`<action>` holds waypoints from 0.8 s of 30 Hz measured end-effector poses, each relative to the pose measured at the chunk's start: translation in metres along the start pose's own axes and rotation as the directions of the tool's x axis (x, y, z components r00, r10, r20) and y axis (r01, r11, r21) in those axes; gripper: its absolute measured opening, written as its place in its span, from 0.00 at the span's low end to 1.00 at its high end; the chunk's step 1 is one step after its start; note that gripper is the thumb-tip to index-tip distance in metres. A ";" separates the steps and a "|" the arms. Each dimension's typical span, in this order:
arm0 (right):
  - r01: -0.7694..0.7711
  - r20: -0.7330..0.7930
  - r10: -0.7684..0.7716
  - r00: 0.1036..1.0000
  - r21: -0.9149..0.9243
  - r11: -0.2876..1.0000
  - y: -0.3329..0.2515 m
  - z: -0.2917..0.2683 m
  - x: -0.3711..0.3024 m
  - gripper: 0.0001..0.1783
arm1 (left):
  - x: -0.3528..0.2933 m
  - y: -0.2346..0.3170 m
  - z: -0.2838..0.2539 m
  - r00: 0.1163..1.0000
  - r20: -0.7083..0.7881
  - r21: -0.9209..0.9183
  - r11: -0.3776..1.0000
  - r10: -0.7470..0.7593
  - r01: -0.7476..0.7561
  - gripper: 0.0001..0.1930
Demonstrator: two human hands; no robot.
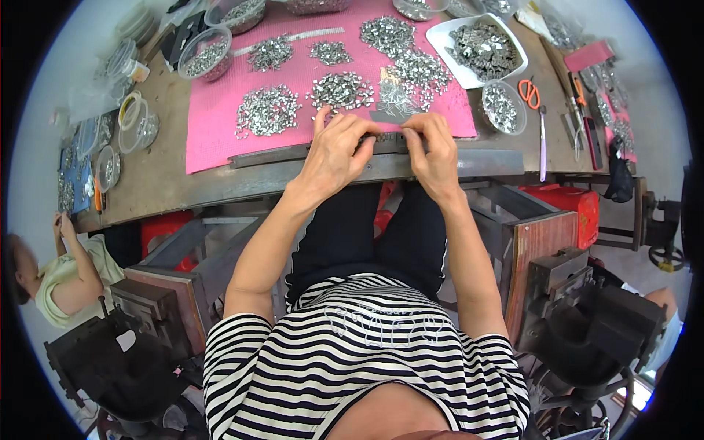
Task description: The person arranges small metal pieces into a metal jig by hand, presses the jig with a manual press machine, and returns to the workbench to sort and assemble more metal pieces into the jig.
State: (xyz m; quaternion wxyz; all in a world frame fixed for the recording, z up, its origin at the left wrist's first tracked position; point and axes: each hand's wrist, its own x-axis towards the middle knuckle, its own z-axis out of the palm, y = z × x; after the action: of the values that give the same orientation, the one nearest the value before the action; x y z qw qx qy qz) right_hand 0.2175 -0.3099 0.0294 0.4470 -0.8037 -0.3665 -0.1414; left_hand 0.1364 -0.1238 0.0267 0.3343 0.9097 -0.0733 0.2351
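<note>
My left hand (337,152) and my right hand (435,152) meet at the table's near edge, above a long dark metal bar (271,156). Thumb and fingers of each are pinched together. A short row of small metal pieces (385,137) lies between the fingertips; what each hand grips is mostly hidden. Just beyond my right fingers is a tangle of thin silvery pins (396,101), beside a grey flat piece (378,116). Piles of small shiny metal pieces (268,110) cover parts of the pink mat (209,136), one heap (341,89) close to my left hand.
A white tray (439,37) and a round tub (521,121) of metal parts stand right. Orange-handled scissors (529,92), a purple-handled tool (543,150) and a phone (592,143) lie farther right. Clear bowls (227,62) stand left. A co-worker (70,279) sits far left.
</note>
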 end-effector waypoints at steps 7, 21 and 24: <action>0.060 -0.005 -0.061 0.998 -0.051 0.997 -0.011 0.027 -0.011 0.05 | -0.010 0.007 0.013 0.980 -0.196 -0.035 0.999 -0.037 0.031 0.12; -0.193 -0.133 0.226 0.965 0.222 0.956 0.008 -0.019 -0.003 0.06 | -0.005 0.014 0.024 0.975 -0.208 0.232 0.965 -0.075 0.123 0.17; -0.256 -0.259 0.261 0.930 0.051 0.965 0.031 -0.063 0.015 0.07 | -0.007 0.012 0.025 0.970 -0.235 0.195 0.975 -0.055 0.103 0.19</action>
State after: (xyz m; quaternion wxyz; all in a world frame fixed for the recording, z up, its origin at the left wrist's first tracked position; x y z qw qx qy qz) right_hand 0.2568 -0.3647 0.0539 0.5132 -0.8151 -0.1960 -0.1839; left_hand 0.1363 -0.1493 0.0131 0.2538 0.9085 0.0267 0.3310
